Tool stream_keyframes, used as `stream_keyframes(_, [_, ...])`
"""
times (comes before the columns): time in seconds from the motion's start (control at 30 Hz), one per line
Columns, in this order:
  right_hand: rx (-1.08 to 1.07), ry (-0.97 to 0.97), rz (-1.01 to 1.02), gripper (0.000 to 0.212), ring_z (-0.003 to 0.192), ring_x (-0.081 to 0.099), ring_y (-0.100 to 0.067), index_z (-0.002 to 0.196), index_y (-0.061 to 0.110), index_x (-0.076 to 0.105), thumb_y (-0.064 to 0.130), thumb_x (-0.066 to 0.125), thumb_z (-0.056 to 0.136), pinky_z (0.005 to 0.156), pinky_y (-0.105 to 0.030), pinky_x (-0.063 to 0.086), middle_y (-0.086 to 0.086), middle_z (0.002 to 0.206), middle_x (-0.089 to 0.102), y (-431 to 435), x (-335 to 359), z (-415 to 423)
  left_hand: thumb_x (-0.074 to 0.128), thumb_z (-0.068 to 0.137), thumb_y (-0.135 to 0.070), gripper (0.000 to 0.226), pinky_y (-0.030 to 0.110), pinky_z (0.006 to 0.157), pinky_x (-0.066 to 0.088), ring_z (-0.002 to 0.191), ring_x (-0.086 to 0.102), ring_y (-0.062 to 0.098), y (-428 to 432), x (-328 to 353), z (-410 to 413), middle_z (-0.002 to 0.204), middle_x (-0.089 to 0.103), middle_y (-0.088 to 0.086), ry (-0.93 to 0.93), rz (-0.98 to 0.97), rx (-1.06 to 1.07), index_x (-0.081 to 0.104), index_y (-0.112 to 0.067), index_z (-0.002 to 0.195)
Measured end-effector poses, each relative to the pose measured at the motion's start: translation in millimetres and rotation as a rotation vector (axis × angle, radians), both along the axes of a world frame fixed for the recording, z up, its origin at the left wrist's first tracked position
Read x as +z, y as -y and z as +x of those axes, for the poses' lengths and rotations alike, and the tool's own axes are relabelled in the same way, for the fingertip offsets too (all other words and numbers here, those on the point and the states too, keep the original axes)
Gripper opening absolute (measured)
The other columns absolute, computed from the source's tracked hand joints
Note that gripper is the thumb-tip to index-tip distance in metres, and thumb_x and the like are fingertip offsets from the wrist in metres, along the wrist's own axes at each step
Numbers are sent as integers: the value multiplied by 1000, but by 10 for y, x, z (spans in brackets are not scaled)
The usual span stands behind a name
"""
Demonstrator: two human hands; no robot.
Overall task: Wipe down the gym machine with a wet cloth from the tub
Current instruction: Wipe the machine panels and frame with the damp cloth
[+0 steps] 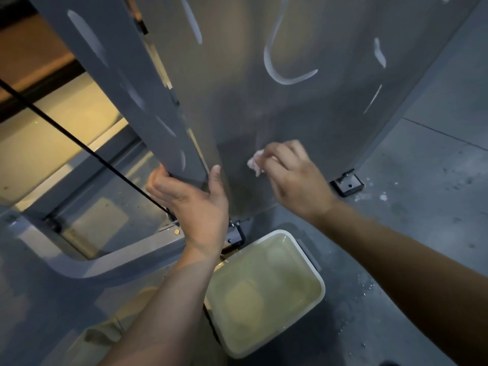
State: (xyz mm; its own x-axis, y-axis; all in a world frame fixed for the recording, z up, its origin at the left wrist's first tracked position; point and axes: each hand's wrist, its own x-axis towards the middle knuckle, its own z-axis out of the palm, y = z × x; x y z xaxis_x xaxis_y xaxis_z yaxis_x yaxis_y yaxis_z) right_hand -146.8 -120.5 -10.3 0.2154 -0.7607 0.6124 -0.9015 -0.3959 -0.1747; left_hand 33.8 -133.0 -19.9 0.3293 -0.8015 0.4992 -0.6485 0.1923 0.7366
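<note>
While the left hand (192,199) curls round the grey metal machine upright (148,101) above the white rectangular plastic tub (318,285), the right hand (293,175) pinches a crumpled pale cloth (254,162). The cloth seems pressed against the flat grey metal panel (290,114), also above the tub.

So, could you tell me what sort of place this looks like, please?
Probably a gym: a tall grey machine panel, a black cable beside it, and a foot bracket on a grey floor.

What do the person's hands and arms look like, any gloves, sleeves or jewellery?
Both are bare: the left hand and right hand wear no gloves, and no rings, watch or wristband show. No sleeves are visible up to the frame edge.
</note>
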Motion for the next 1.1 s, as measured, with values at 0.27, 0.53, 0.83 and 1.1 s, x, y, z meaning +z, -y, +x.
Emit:
stream_keyframes(0.27, [-12,89,-287,21,87,63,-38,104,2,76,-3,56,99,88,-31,47,-11,108,70,161,457,12,82,82,-23,70,50,108,33,117,41,44,-7,0,7,125,41,31,24,23,4,40,15,124])
stream_keyframes(0.53, [54,-36,210,22,93,54,-32,112,9,71,4,55,97,80,-40,54,-7,113,64,-104,-389,-196,65,75,-18,55,51,98,47,119,44,39,-190,12,34,121,33,13,-200,94,-60,39,0,119])
stream_keyframes(0.83, [-162,663,793,14,67,61,6,87,21,70,9,75,90,65,-7,42,10,80,66,-433,-96,-500,69,88,-21,25,19,80,46,93,58,14,-701,3,-594,106,57,1,-207,566,-431,49,-27,101])
stream_keyframes(1.1, [-61,1306,951,3,87,68,-30,98,7,70,6,68,96,94,-50,56,-16,91,73,-591,-16,-694,72,92,-46,26,16,81,50,101,64,-1,-647,-129,-811,115,66,-12,-216,694,-656,60,-31,110])
